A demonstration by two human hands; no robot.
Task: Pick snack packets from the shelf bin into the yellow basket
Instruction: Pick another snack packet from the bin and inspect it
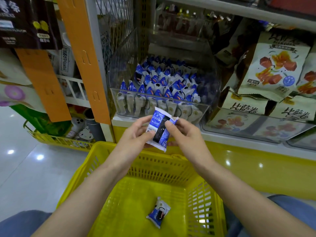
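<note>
Two bare forearms reach forward from the bottom of the view and meet above the far rim of the yellow basket (162, 170). The left hand (135, 134) and the right hand (186, 134) hold one snack packet (159, 129) between them, in the air just in front of the shelf edge. Each hand pinches it, with the thumb pressed on the near face and the other fingers (171, 144) curled behind.

The packet is blue and white with a black band down its middle. Its long axis stands nearly upright. The top edge leans a little toward the shelf and the bottom edge points down at the basket.

Right behind the packet, a clear shelf bin (136, 92) holds rows of matching packets (162, 82) standing on end. A second packet (158, 212) lies flat on the basket floor, tilted on a diagonal.

Large beige snack bags (273, 69) fill the shelf to the right. Orange hanging strips (85, 57) cross the left side. Below them, another yellow basket (59, 139) sits on the glossy floor.
</note>
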